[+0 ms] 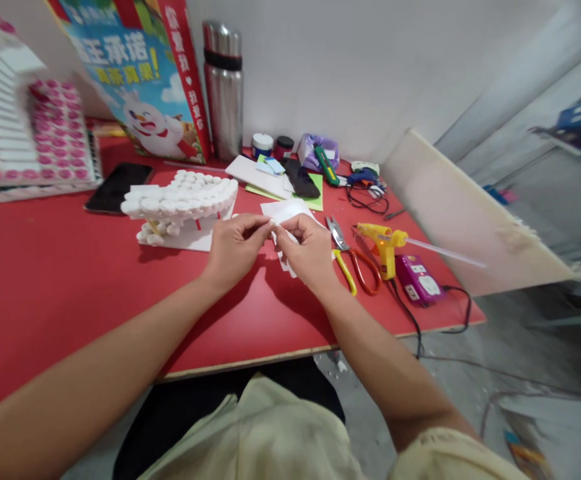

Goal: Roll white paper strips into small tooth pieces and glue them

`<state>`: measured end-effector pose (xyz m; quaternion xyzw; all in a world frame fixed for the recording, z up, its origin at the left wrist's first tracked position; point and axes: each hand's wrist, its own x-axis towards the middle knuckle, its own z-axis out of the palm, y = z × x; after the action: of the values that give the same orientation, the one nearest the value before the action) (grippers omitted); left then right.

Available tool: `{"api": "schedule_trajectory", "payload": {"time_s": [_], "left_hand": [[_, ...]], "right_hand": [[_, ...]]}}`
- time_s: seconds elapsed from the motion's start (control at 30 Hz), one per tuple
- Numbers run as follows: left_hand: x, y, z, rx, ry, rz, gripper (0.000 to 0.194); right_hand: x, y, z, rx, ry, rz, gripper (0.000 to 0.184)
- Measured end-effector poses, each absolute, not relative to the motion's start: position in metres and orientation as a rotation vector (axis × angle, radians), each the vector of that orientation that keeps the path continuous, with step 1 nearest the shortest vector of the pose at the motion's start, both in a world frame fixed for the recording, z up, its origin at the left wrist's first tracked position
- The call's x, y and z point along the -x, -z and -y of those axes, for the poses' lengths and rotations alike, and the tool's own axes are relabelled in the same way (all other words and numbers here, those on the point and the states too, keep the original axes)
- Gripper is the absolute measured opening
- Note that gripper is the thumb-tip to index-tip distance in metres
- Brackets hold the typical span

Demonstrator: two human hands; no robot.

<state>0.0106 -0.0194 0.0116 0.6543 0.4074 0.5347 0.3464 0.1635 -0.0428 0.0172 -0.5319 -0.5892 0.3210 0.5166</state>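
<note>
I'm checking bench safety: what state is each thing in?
Left hand: pinching white piece
Right hand: pinching the same piece
White model: standing
Pink-white model: standing
Glue gun: light on, stick loaded
Shears: lying, handles apart
Flask: upright, capped
White-lidded jar: upright, closed
Dark jar: upright, closed
Phone: flat, screen dark
Cutter: blade position unclear
Power socket: cord attached
</note>
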Motion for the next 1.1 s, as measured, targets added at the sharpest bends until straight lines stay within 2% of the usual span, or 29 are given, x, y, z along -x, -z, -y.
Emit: {"api": "schedule_trajectory", "payload": {"time_s": [0.5, 0.67, 0.77, 0.87, 1.1], "left_hand": [[-0.008, -0.001, 0.023, -2.452, -1.618, -0.979, 0.030], [-0.007, -0.009, 0.021, -2.155, -1.572, -0.881, 0.024], [-0.003, -0.014, 0.015, -1.673, -1.368, -0.852, 0.019], [0.001, -0.017, 0.010, -1.351, -1.146, -0.806, 0.022], [0.003, -0.020, 0.010, -1.530, -1.149, -0.767, 0.018]], "right_hand": [[-0.165, -0.018, 0.042, 1.070, -0.944, 1.322, 0.037], [-0.169, -0.023, 0.040, 1.021, -1.030, 1.307, 0.034], [-0.172, -0.024, 0.040, 1.021, -1.064, 1.343, 0.031], [-0.173, -0.025, 0.040, 1.011, -1.056, 1.391, 0.029], [-0.176, -0.023, 0.039, 1.054, -1.069, 1.432, 0.035]]}}
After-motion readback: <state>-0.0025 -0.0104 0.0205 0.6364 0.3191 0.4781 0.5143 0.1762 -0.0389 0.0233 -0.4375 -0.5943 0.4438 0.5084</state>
